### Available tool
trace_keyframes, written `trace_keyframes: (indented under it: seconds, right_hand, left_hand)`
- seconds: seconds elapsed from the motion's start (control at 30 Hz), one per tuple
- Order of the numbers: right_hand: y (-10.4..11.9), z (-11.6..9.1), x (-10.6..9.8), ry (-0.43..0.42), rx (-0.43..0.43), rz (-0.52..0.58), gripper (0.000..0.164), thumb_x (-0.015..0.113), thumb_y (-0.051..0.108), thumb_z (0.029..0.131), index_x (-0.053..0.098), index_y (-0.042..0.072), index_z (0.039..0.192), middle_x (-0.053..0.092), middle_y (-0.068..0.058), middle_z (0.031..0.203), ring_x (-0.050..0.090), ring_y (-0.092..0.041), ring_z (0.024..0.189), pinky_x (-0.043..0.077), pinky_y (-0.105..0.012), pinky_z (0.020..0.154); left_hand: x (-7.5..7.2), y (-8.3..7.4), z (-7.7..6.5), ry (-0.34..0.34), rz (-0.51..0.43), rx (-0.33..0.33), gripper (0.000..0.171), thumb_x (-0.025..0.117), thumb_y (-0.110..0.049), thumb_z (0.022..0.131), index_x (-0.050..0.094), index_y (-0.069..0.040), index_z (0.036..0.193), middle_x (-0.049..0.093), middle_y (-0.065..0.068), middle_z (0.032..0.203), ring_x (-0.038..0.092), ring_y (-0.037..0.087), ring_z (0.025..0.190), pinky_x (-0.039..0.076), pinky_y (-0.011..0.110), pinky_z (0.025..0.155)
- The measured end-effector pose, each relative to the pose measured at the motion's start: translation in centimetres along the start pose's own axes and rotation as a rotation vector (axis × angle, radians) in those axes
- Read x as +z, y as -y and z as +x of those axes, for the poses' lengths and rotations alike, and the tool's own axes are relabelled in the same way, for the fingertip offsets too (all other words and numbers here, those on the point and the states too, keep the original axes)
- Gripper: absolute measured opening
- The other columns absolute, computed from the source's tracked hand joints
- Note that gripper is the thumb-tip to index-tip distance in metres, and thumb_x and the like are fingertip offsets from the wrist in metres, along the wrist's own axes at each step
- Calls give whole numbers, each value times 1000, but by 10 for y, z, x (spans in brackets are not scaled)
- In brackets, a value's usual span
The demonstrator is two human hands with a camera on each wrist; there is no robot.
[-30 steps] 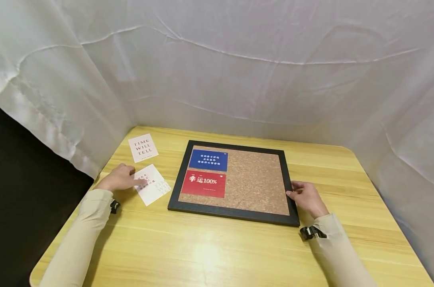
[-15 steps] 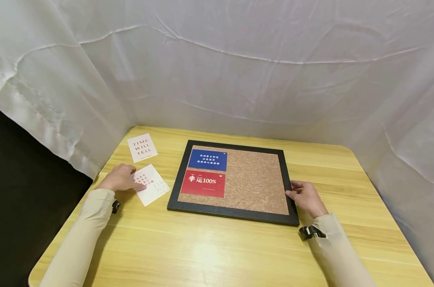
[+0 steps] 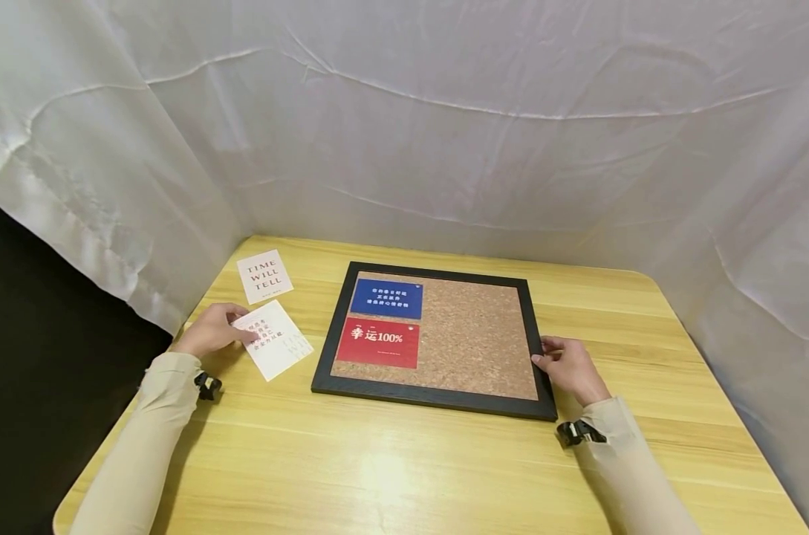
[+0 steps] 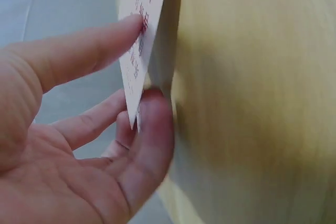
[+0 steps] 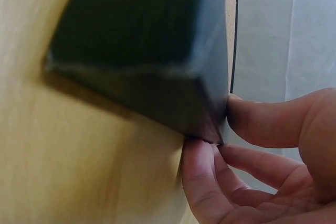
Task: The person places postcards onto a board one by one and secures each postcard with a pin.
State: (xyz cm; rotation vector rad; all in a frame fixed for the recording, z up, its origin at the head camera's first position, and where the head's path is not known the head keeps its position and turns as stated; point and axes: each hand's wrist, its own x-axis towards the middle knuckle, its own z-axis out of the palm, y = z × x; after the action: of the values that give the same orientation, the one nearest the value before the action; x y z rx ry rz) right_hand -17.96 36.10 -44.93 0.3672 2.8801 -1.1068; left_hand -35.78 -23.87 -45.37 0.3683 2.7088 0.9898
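Head view | white card (image 3: 277, 345), held tilted just right of left hand (image 3: 212, 328), which pinches its near edge | likely light, bendable, easily creased; best taken by edges | framed corkboard (image 3: 478, 334) left of right hand (image 3: 571, 368), which pinches its rim; probably stiff | counter (image 3: 310, 461) beneath both hands

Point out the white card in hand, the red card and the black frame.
White card (image 3: 273, 343), head view, middle of printed face.
Red card (image 3: 377, 345), head view, middle.
Black frame (image 3: 434, 397), head view, near bar.
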Motion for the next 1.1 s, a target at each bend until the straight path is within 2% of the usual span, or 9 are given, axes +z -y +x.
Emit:
trace_keyframes:
  seconds: [0.17,0.3,0.4,0.47,0.7,0.83,1.1]
  right_hand:
    - [0,1,0,2,7,5,51,63,9,102,49,-14,145,61,-35,128,64,-47,117,59,-35,79]
    - [-1,1,0,4,14,12,51,63,10,102,49,-14,145,61,-34,128,64,-46,117,58,-34,78]
    - [-1,1,0,3,13,11,51,63,10,102,49,-14,145,61,-34,128,64,-46,116,58,-33,78]
    - [-1,1,0,2,10,9,51,63,10,102,49,-14,145,61,-35,128,64,-46,116,58,-33,78]
    - [0,-1,0,0,4,14,51,63,9,102,49,-15,144,62,-35,127,65,-45,114,58,-33,78]
    - [0,-1,0,3,11,19,51,62,9,102,49,-15,145,61,-35,128,65,-45,114,58,-33,78]
    - [1,-1,0,4,19,14,51,62,10,102,48,-14,145,61,-35,129,64,-45,115,58,-36,81]
  left_hand:
    - [-1,9,2,18,-218,-43,62,76,-8,90,50,19,140,60,34,126,62,11,90,56,18,73]
    - [-2,13,4,23,-422,-94,66,72,-4,94,41,18,147,66,15,110,64,1,84,59,19,76]
    - [-3,13,5,36,-611,-136,69,69,1,95,33,17,152,68,-4,96,69,0,81,62,22,79]
    - [-4,13,5,44,-699,-156,71,67,4,95,30,16,154,69,-10,89,71,1,81,62,23,80]
    - [-10,9,4,55,-806,-155,76,69,4,94,27,12,156,74,-11,87,75,5,80,62,22,78]
    - [-14,5,4,58,-836,-127,76,69,5,94,26,12,156,75,-10,90,75,6,82,61,21,79]
    - [-23,-7,8,55,-722,-86,71,68,-1,97,31,10,156,72,-18,95,72,1,87,60,20,82]
